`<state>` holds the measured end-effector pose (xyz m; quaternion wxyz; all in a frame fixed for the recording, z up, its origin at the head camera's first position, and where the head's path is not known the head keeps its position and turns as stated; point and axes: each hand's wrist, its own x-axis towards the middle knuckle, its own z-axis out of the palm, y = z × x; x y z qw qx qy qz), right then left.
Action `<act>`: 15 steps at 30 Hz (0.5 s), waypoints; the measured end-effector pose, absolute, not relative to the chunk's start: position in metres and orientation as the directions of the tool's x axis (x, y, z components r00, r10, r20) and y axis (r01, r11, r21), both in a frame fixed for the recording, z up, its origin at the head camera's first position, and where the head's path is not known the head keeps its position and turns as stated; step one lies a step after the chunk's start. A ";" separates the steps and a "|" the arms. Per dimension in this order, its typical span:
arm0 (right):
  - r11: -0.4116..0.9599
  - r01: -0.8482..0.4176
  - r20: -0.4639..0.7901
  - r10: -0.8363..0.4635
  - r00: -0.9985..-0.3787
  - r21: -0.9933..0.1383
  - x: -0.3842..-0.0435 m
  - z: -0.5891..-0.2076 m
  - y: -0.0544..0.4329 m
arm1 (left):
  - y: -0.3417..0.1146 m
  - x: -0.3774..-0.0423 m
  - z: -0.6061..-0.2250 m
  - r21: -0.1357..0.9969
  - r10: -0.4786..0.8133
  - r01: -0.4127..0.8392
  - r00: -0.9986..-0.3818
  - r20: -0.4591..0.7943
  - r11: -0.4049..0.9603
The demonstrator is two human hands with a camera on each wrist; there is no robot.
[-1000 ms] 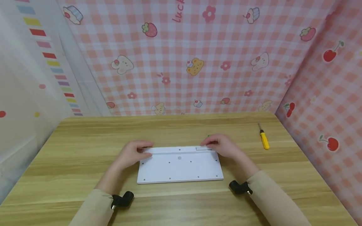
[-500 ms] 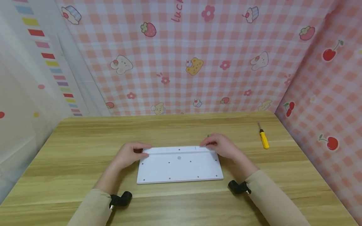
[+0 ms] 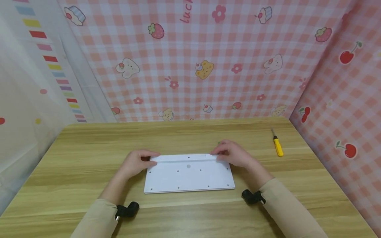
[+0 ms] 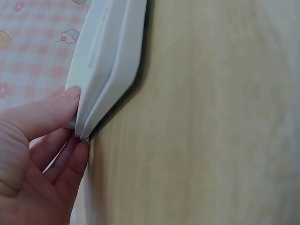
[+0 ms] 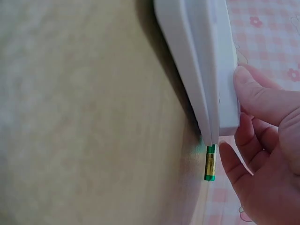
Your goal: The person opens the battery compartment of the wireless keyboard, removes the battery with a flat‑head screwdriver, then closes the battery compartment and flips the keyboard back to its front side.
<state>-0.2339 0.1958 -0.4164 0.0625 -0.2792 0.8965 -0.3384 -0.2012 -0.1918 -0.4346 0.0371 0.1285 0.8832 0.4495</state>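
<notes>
A white keyboard (image 3: pixel 190 178) lies face down on the wooden table, its back dotted with small screws. My left hand (image 3: pixel 137 164) pinches its far left corner, thumb on the back and fingers around the far edge; the left wrist view shows this grip on the keyboard (image 4: pixel 105 65) closely. At the far right corner my right hand (image 3: pixel 235 154) has its thumb on the raised strip near the battery cover (image 3: pixel 212 155), with curled fingers at the far edge. The hand covers part of that cover. Beyond the corner lies a green and yellow battery (image 5: pixel 210 162), mostly hidden in the head view.
A yellow-handled screwdriver (image 3: pixel 278 147) lies on the table (image 3: pixel 190 215) at the back right. Pink checked cloth (image 3: pixel 190 86) hangs behind the table and along its right side. Black wrist cameras are strapped at both sleeves.
My right thumb has shifted nearer along the keyboard's raised strip. My left hand has slid slightly left at its corner. The keyboard stays in nearly the same place.
</notes>
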 end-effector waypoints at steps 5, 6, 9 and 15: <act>0.633 -0.520 0.122 -0.562 -0.818 -0.574 -0.234 -0.417 0.195 | -0.192 -0.202 -0.436 0.804 0.253 0.190 -0.966 0.051 0.564; 0.637 -0.529 0.128 -0.565 -0.815 -0.561 -0.233 -0.417 0.195 | -0.192 -0.202 -0.436 0.803 0.252 0.191 -0.966 0.053 0.564; 0.647 -0.540 0.138 -0.565 -0.814 -0.538 -0.231 -0.415 0.193 | -0.192 -0.202 -0.435 0.801 0.251 0.193 -0.966 0.055 0.567; 0.655 -0.565 0.158 -0.573 -0.804 -0.502 -0.230 -0.415 0.193 | -0.191 -0.201 -0.435 0.797 0.256 0.199 -0.965 0.058 0.570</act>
